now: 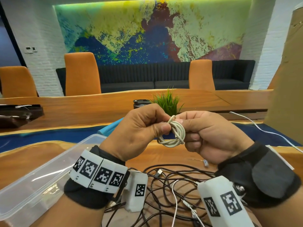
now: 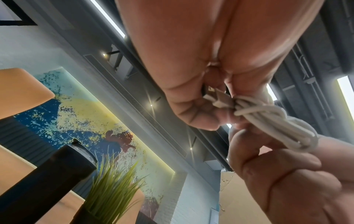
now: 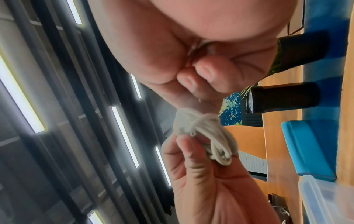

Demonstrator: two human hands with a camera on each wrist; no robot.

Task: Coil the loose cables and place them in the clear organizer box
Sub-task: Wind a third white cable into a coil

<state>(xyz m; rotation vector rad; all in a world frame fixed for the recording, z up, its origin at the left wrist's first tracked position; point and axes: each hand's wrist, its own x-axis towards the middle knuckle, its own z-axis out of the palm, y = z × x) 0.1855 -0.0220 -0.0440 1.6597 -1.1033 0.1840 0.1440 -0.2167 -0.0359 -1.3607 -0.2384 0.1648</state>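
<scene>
A small coil of white cable (image 1: 172, 133) is held in the air between both hands, over the wooden table. My left hand (image 1: 164, 123) pinches its left side with thumb and curled fingers; in the left wrist view the left hand (image 2: 210, 106) also holds the cable's metal plug (image 2: 216, 98) against the coil (image 2: 268, 119). My right hand (image 1: 188, 126) grips the coil's right side, fingers curled. The right wrist view shows the coil (image 3: 206, 136) wrapped round its middle. The clear organizer box (image 1: 41, 177) lies open at the lower left. Loose dark cables (image 1: 164, 185) lie tangled under my wrists.
A white cable (image 1: 262, 130) trails across the table at the right. A potted grass plant (image 1: 167, 102) stands just behind the hands, and a blue lid (image 1: 111, 126) lies beyond the box. Cardboard (image 1: 288, 79) rises at the right edge. A dark tray (image 1: 16, 113) sits far left.
</scene>
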